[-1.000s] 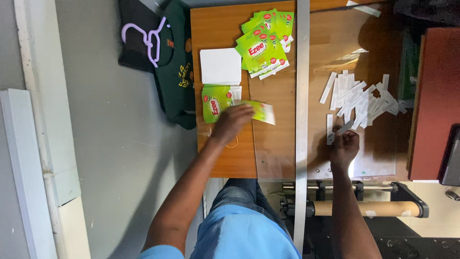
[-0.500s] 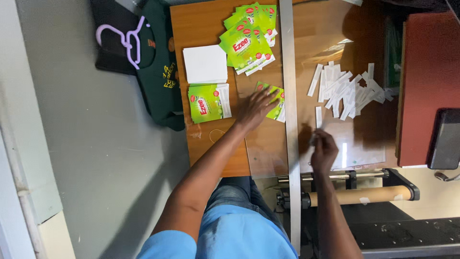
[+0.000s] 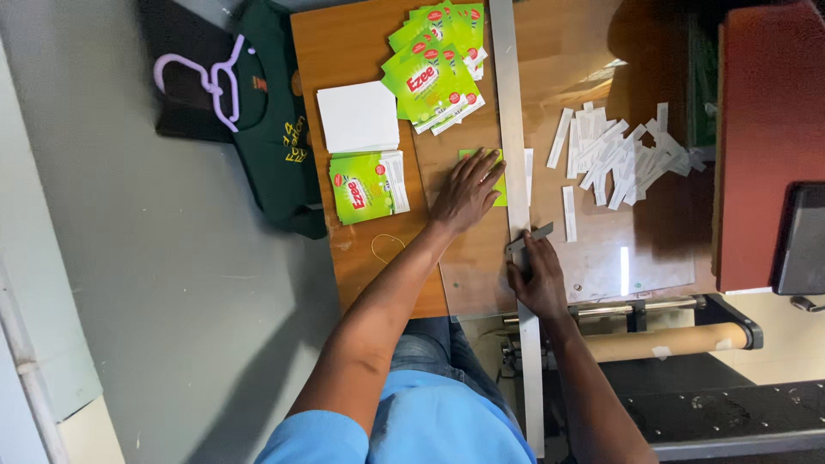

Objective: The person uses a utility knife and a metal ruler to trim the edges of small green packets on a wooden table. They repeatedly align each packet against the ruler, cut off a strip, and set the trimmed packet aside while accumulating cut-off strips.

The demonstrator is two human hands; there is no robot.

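Slid left hand [image 3: 465, 194] flat onto green label sheet [image 3: 491, 177] against steel straightedge [image 3: 513, 163]; right hand [image 3: 539, 279] clamped on cutter [image 3: 529, 239]. Best kept pressed firm, square.
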